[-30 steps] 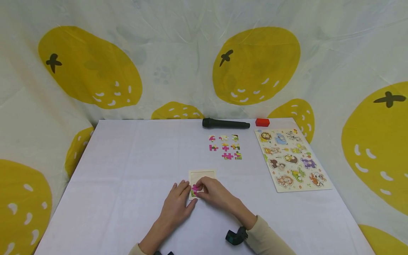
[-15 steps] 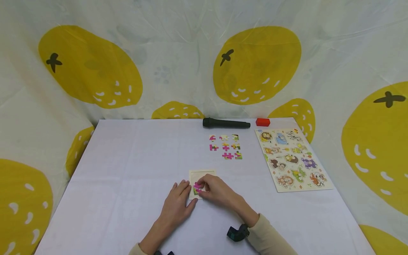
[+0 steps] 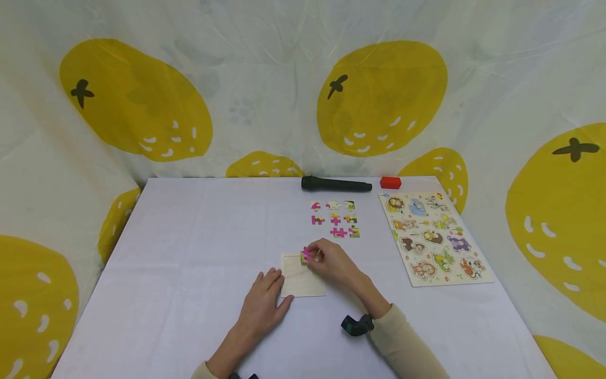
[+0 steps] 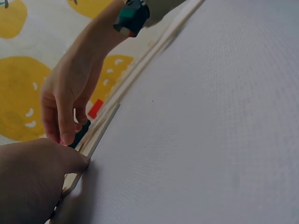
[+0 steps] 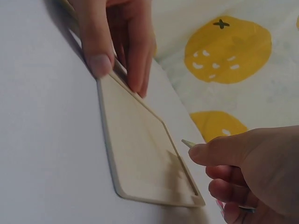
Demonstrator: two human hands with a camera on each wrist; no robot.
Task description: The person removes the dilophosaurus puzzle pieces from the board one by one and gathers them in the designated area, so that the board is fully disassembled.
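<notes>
In the head view, my right hand (image 3: 333, 261) pinches a pink and green puzzle piece (image 3: 304, 257) above the upper right corner of a small pale wooden puzzle tray (image 3: 305, 289). The right wrist view shows the piece edge-on as a thin sliver (image 5: 188, 143) between thumb and fingers, raised over the tray, which has a shallow recess with a bare floor. My left hand (image 3: 259, 305) lies at the tray's left side, fingers extended along that edge and thumb at the near left corner. Several loose puzzle pieces (image 3: 338, 232) lie beyond the tray in rough rows.
A black microphone-shaped object (image 3: 336, 184) lies along the table's far edge, beside a red block (image 3: 390, 182). On the right is a large animal puzzle board (image 3: 435, 239). A curtain printed with yellow fruit (image 3: 381, 97) hangs behind the white table (image 3: 189, 237).
My right hand has lifted the puzzle piece from the tray's lower left part and carried it away to the upper right corner. The left hand stays in place.
</notes>
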